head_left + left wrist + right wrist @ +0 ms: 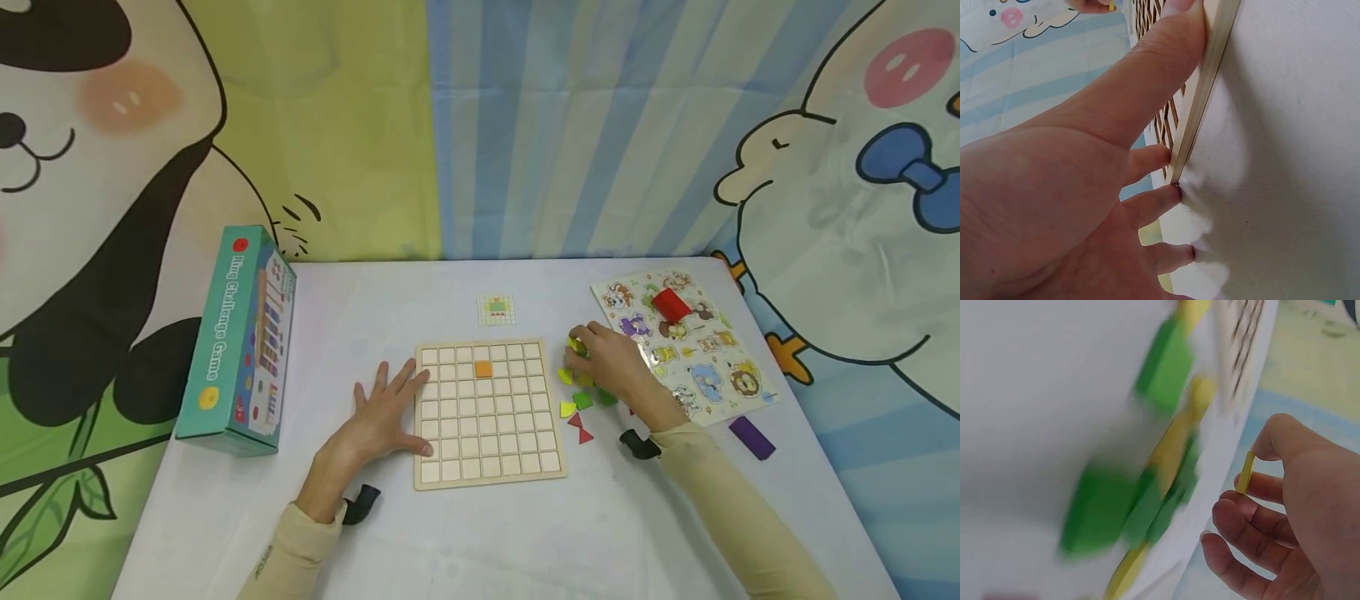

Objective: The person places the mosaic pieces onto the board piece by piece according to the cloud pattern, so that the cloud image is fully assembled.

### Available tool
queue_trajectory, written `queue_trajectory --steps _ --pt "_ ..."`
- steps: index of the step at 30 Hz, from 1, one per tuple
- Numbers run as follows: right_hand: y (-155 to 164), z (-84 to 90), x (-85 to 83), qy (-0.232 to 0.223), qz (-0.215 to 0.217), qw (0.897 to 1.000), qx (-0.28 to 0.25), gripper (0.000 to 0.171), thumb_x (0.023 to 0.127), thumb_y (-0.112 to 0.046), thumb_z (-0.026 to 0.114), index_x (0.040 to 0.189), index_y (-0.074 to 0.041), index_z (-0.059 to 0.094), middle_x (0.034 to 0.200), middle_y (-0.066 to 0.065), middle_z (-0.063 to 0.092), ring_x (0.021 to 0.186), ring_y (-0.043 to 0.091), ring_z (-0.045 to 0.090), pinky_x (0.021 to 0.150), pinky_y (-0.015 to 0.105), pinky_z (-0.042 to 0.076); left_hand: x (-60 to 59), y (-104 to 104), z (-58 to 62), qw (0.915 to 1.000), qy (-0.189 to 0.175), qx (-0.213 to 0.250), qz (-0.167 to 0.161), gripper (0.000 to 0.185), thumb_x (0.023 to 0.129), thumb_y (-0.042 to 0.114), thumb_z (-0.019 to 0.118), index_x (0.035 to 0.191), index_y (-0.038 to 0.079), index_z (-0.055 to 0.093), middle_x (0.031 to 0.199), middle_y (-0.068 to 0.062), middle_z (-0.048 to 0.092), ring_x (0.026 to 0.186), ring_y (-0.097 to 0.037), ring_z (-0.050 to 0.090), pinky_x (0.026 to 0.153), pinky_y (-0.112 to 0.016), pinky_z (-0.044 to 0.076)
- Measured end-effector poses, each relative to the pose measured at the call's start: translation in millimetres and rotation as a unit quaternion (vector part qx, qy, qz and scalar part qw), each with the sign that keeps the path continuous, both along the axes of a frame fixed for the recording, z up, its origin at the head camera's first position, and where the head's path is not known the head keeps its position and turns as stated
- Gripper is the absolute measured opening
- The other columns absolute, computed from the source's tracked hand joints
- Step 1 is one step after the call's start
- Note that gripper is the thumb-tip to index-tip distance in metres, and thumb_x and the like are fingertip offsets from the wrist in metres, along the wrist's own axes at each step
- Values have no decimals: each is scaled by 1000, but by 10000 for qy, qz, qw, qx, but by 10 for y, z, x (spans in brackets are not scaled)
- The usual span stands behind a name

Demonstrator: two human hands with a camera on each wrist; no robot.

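A wooden grid board (pixel 489 412) lies on the white table, with one orange tile (pixel 483 368) in its upper rows. My left hand (pixel 386 407) lies flat with fingers spread, pressing against the board's left edge (pixel 1200 106). Just right of the board, my right hand (pixel 600 360) pinches a thin yellow piece (pixel 1245 473) between thumb and finger, above a small pile of green and yellow pieces (pixel 581 396). That pile (pixel 1147 481) is blurred in the right wrist view. Two red triangles (pixel 580 427) lie below the pile.
A teal game box (pixel 240 342) lies at the left. A small pattern card (pixel 497 308) sits behind the board. An animal puzzle board (pixel 686 350) with a red block (pixel 670 305) on it lies at the right, a purple block (pixel 752 437) near it.
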State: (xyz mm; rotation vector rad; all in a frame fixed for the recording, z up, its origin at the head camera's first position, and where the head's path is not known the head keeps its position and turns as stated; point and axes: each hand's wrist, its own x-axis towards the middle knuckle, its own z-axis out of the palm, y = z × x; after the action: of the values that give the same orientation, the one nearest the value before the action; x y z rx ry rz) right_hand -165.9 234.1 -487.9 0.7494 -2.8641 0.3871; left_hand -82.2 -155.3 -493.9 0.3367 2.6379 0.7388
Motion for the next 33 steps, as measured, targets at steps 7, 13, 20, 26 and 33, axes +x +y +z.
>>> queue_trajectory --steps 7,13,20,26,33 --pt "-537 34 98 132 586 9979 -258 23 91 -20 72 106 -2 71 86 7 68 65 14 59 54 30 51 3 -1 -9 10000 -14 52 -14 122 62 42 95 161 13 29 171 -15 9 153 -53 -7 108 -84 -4" --pt "-852 -19 142 76 841 9961 -240 21 93 -19 71 105 -2 70 83 5 66 63 12 55 53 27 49 15 -2 -11 9998 -48 188 -56 121 63 40 95 161 12 29 171 -15 8 153 -53 -8 108 -84 -7" --pt "-988 -124 174 -402 730 9963 -193 20 97 -22 67 104 -4 69 84 5 65 64 12 52 57 28 48 23 4 -21 9997 -30 212 -85 121 63 39 95 161 12 29 171 -15 9 154 -53 -8 108 -84 -6" --pt "-1023 -133 212 -547 680 9961 -92 29 98 -29 67 110 -2 69 91 6 66 68 12 56 61 29 52 21 -9 18 9997 -47 229 -86 121 63 39 95 161 12 28 171 -15 8 153 -53 -9 108 -84 -6" --pt "-1032 -92 225 -567 840 9948 -19 28 97 -28 70 108 -3 69 90 5 64 68 11 55 61 27 51 32 -20 43 9997 -23 232 -28 121 63 38 95 161 12 29 171 -15 8 154 -52 -8 109 -83 -7"
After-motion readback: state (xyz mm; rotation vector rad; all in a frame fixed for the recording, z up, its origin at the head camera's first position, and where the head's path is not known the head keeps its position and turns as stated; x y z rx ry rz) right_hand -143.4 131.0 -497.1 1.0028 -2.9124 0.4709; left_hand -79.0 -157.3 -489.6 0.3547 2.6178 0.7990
